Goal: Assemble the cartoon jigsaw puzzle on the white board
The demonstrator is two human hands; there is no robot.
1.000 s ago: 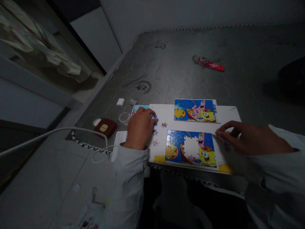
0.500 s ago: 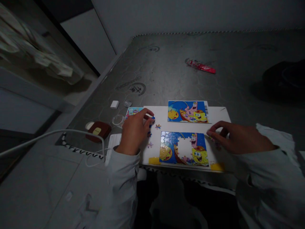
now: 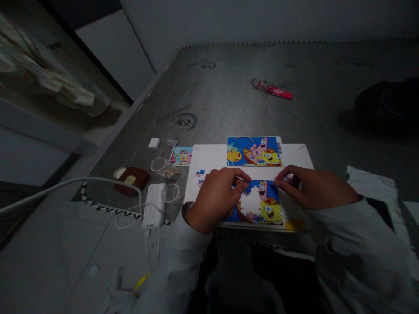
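A partly assembled cartoon jigsaw puzzle [image 3: 271, 209] lies on a white board, with a white gap in its middle. My left hand [image 3: 219, 196] reaches over the puzzle's left part and covers much of it. Its thumb and forefinger pinch a small blue puzzle piece [image 3: 248, 189] at the gap's upper edge. At the upper right corner of the puzzle is my right hand [image 3: 303, 185], thumb and forefinger closed together; what they hold, if anything, is hidden. Behind the puzzle lies the matching picture card [image 3: 253, 152]. Loose puzzle pieces [image 3: 200, 173] sit left of my left hand.
The white board [image 3: 209, 155] rests on a grey mat. To its left are a clear jar of small pieces [image 3: 168, 170], another clear container [image 3: 170, 192], a white power bank [image 3: 153, 205] with cables and a brown case [image 3: 132, 181]. A red wrapper [image 3: 273, 89] lies farther back.
My left hand has moved right from the loose pieces to the puzzle's gap, carrying the blue piece. My right hand has shifted slightly left to the puzzle's corner. The view has shifted a little.
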